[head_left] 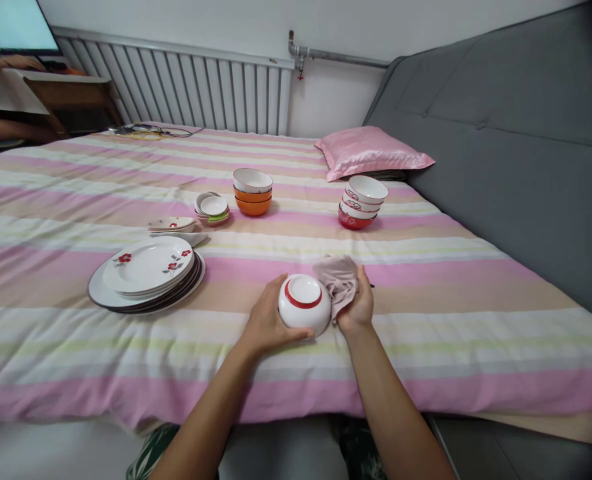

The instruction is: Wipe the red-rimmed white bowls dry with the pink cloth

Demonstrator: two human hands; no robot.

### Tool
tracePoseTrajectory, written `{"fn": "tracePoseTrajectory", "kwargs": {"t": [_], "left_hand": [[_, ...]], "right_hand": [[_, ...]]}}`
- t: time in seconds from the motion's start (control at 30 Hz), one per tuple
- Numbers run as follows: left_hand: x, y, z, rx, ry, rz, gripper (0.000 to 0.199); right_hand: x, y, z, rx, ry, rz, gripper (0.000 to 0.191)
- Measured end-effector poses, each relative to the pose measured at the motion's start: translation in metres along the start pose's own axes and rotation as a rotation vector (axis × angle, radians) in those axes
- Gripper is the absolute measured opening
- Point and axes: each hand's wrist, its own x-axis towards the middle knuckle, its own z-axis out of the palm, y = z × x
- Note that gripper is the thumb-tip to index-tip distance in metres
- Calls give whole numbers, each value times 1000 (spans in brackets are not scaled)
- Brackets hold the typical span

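A white bowl (303, 310) with a red ring round its foot is tipped so that its underside faces me. My left hand (271, 320) grips it from the left, thumb along the near side. In my right hand (359, 303) is a crumpled greyish-pink cloth (340, 280), which touches the bowl's right side. Beyond them stand a stack of orange and white bowls (253, 193) and, further right, a stack of red and white bowls (361, 203). Stacked plates (149, 267) with red flowers lie at the left, near small dishes (213, 207).
Striped bedding (426, 340) covers the bed. A pink pillow (371, 150) lies by the grey headboard (501, 120). Cables (151, 130) rest at the far edge before a radiator (191, 87). A person's hand (23, 62) is at a desk, upper left.
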Motion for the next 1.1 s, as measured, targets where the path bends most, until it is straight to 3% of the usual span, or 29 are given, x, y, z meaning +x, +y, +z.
{"fn": "tracePoseTrajectory", "kwargs": {"t": [0.07,0.17,0.27,0.47,0.9,1.1], "left_hand": [[0,1,0,-3,-1,1,110],[0,1,1,-18,3,1,109],[0,1,1,-24,11,-1,108],[0,-1,2,-15,9,12,109],[1,2,0,27,-7,-7,109],[0,-1,2,23,12,-7,111]], "right_hand": [[-5,-3,0,-133,-169,-47,49],[-9,-9,0,-558,-407,-249,41],[-10,-13,0,-890,-492,-428,37],[-11,-12,3,-975,-437,-464,33],[-6,3,-11,-926,-207,-231,43],[-6,2,-10,-869,-275,-186,42]]}}
